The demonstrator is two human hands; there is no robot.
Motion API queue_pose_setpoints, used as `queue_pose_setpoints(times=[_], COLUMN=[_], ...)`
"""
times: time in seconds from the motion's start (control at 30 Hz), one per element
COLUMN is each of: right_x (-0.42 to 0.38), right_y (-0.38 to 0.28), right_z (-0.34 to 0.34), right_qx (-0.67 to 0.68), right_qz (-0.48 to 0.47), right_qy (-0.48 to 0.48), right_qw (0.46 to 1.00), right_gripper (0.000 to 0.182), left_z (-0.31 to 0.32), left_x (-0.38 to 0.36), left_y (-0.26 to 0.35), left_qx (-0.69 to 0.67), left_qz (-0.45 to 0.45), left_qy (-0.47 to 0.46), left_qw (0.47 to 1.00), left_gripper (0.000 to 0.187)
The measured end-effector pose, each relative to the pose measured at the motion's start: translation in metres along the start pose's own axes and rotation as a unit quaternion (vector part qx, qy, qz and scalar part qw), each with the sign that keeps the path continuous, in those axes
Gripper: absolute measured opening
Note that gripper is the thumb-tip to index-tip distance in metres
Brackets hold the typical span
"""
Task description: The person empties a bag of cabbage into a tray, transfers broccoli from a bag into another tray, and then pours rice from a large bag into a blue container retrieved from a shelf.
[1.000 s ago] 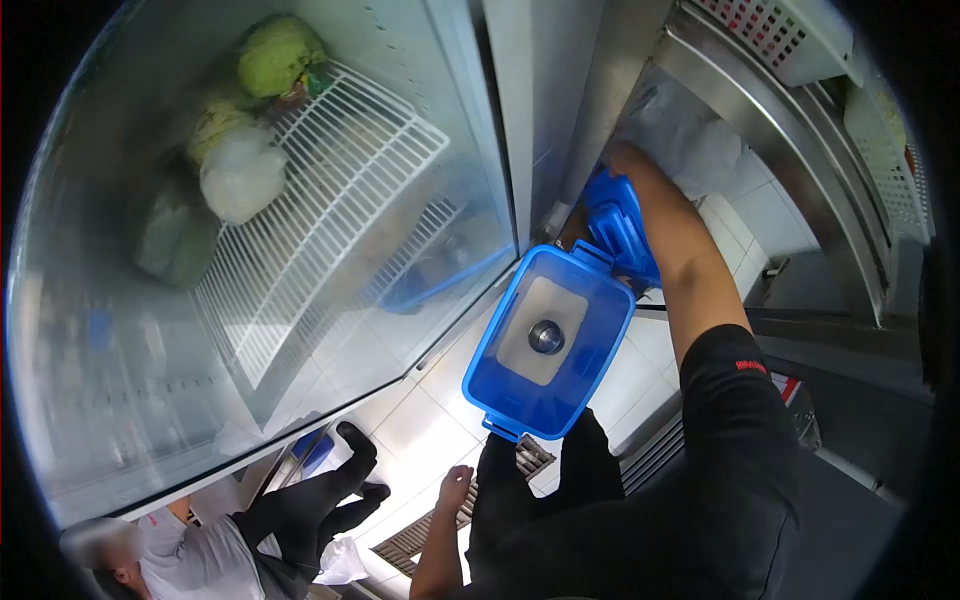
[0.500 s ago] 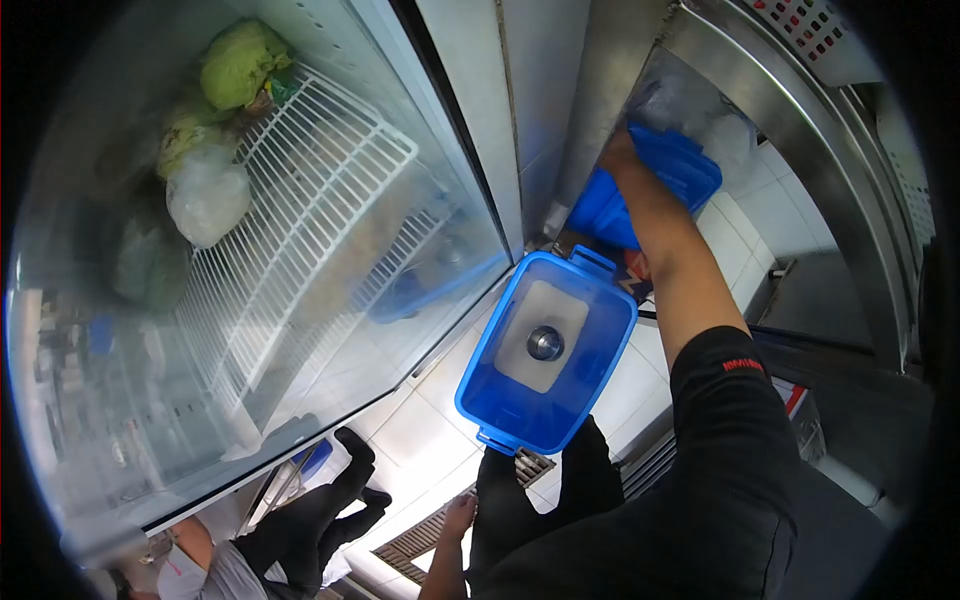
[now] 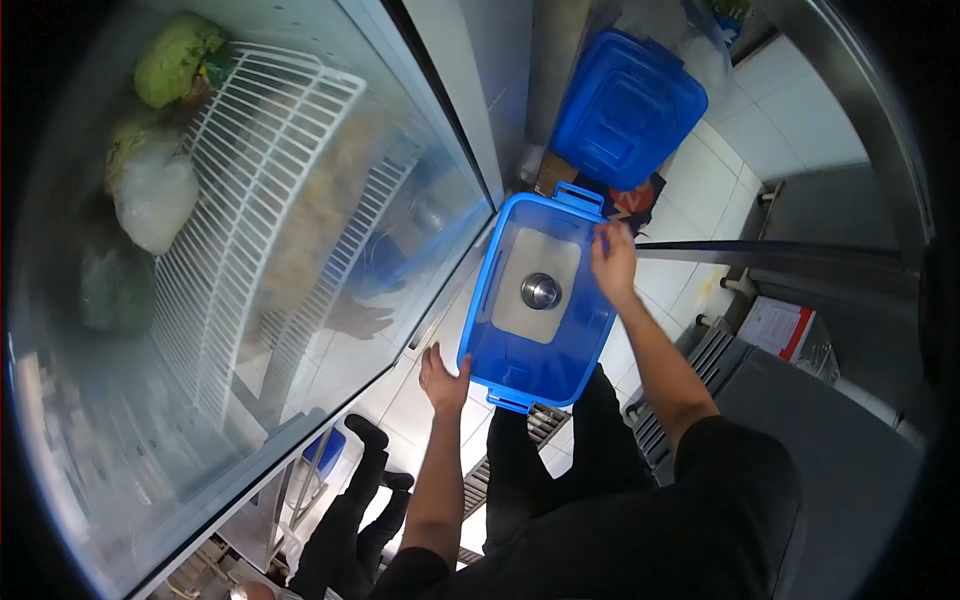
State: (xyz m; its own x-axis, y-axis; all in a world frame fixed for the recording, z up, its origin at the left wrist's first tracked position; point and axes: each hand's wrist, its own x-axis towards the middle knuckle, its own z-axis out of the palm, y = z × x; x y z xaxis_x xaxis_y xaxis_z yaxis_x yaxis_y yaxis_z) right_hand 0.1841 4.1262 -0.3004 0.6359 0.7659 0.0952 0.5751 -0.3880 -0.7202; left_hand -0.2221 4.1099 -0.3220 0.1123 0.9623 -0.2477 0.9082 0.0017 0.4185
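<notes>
Both hands are on a blue plastic container [image 3: 540, 305], which sits open-topped in front of the person, between the glass refrigerator door [image 3: 250, 280] and a steel appliance [image 3: 830, 440]. The left hand [image 3: 443, 377] presses its spread fingers flat against the container's near corner, beside a latch tab. The right hand [image 3: 613, 262] lies on the far right rim, fingers curled over the edge and gripping it. Inside the container, a small round metal cup [image 3: 540, 291] rests on a pale powdery layer. Just beyond the container, the blue lid [image 3: 628, 108] leans tilted against clear plastic bags. Behind the glass, a white wire shelf [image 3: 270, 200] carries bagged cabbages [image 3: 175, 65] at its far end. Below, another person's dark legs and shoes [image 3: 365, 470] stand on the tiled floor [image 3: 420, 400].
</notes>
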Motion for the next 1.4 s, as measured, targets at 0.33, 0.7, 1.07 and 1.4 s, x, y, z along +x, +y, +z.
queue_pose_setpoints(times=[0.33,0.7,1.07,1.4], right_x=[-0.086,-0.169,-0.129,-0.156], right_y=[0.149,0.251,0.125,-0.041], right_z=[0.199,0.312,0.235,-0.156], right_qx=[-0.215,-0.383,0.191,0.144], right_qz=[0.067,0.137,0.407,0.176], right_qy=[-0.448,-0.419,-0.291,-0.197], right_qw=[0.865,0.812,0.845,0.954], right_gripper=[0.053,0.031,0.038,0.034], left_z=[0.067,0.073,0.069,0.032], left_x=[0.049,0.048,0.045,0.056], left_y=[0.019,0.027,0.026,0.0], left_qx=[0.035,0.064,0.096,0.133], left_qz=[-0.031,-0.011,-0.032,-0.017], left_qy=[-0.029,0.032,0.0,-0.189], left_qw=[0.998,0.997,0.995,0.973], left_gripper=[0.043,0.034,0.044,0.097])
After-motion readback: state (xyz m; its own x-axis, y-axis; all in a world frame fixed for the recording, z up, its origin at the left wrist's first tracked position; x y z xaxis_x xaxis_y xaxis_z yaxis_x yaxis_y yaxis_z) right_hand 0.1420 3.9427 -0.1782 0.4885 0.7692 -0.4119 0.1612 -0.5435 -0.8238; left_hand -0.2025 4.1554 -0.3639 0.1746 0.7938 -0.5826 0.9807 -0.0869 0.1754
